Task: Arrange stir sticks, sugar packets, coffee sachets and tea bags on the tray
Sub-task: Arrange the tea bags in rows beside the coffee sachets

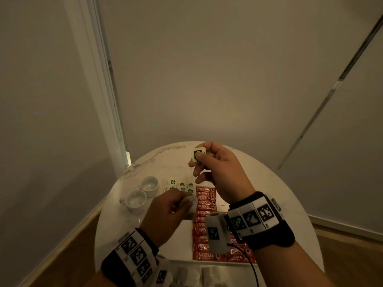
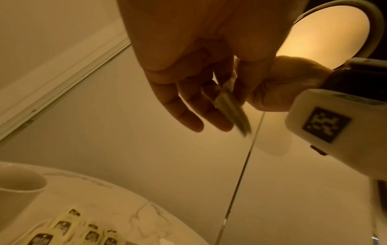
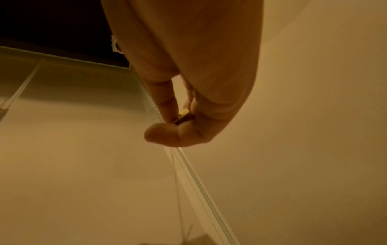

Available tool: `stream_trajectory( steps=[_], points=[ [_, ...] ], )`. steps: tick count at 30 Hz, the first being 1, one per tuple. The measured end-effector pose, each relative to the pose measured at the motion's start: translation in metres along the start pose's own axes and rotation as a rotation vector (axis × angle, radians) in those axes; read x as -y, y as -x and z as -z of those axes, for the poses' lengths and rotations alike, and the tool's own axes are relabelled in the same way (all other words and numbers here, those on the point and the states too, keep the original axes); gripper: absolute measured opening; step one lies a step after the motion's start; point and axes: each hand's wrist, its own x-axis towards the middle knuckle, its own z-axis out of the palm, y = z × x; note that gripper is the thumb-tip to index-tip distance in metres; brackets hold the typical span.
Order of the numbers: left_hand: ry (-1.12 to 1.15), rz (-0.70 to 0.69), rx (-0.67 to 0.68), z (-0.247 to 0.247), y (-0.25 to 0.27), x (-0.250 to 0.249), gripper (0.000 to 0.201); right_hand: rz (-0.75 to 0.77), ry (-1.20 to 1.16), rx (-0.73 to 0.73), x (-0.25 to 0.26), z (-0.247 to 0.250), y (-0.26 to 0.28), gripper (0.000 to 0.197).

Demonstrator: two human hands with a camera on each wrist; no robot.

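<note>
My right hand (image 1: pixel 198 158) is raised over the far side of the round table and pinches a yellow-green tea bag tag (image 1: pixel 199 152) between thumb and fingers; the tag (image 3: pixel 183 116) shows edge-on in the right wrist view. A thin string (image 3: pixel 178 182) hangs down from it. Lower and nearer, my left hand (image 1: pixel 183 200) pinches the pale tea bag (image 1: pixel 187 202), which shows as a flat pouch (image 2: pixel 232 107) between its fingers (image 2: pixel 188 116). More tea bag tags (image 1: pixel 181 186) lie in a group on the table. Red coffee sachets (image 1: pixel 205 204) lie in an overlapping row.
Two white cups (image 1: pixel 149 184) (image 1: pixel 135 198) stand at the left of the marble table (image 1: pixel 157 160). At the near edge lies a pale tray rim (image 1: pixel 186 261) with whitish items in it, partly hidden by my wrists. Walls close in behind.
</note>
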Motion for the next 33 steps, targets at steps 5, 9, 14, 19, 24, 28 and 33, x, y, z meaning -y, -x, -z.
stream_trajectory(
  steps=[5,9,14,19,24,28,33],
  points=[
    [-0.079,-0.040,-0.061,-0.002,-0.004,0.005,0.005,0.069,0.138,0.028,0.018,0.002,-0.003,0.008],
    [-0.130,-0.035,-0.133,0.009,-0.012,0.015,0.012,0.205,0.582,-0.014,0.020,0.012,-0.003,0.011],
    [-0.129,-0.122,-0.174,0.029,-0.010,0.017,0.035,0.225,0.871,-0.146,0.011,0.037,-0.013,0.016],
    [-0.131,-0.006,-0.114,0.035,-0.008,0.017,0.029,0.196,0.734,-0.203,-0.001,0.036,-0.012,0.013],
    [-0.030,0.215,-0.090,0.022,-0.014,0.007,0.024,0.104,-0.036,0.044,0.008,0.014,0.002,0.007],
    [0.200,0.320,-0.201,0.018,-0.027,-0.001,0.030,-0.029,-0.225,0.360,-0.008,0.008,0.024,0.007],
    [0.558,0.440,-0.322,0.017,-0.041,-0.022,0.016,-0.253,-0.119,0.338,-0.057,0.008,0.049,0.007]
  ],
)
